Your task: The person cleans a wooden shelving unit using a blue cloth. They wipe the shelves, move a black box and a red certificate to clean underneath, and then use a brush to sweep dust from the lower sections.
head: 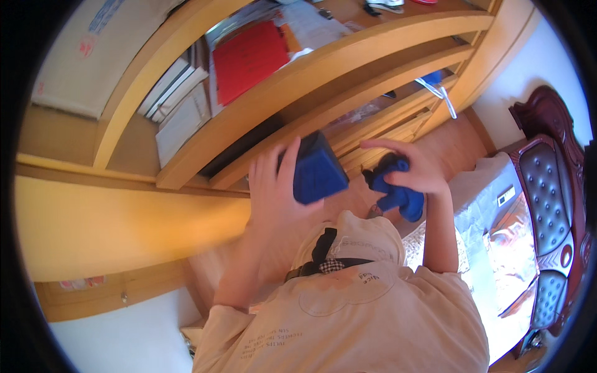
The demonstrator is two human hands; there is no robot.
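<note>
My left hand (275,182) grips a blue box-like container (319,170) with dark upper sides, held tilted in front of the wooden shelves. To the right, my right hand (415,165) has its thumb and some fingers closed on a bundled blue and black object (401,189), whose exact kind I cannot tell. Its index finger stretches out towards the container. The two held things are apart, both above my body and the wood-coloured floor. The inside of the container is hidden.
Wooden shelving (326,60) spans the top, with a red folder or booklet (252,60), stacked books (179,100) and a large carton (88,51). A yellow panel (116,224) stands at left. At right is a bed with a tufted headboard (543,200).
</note>
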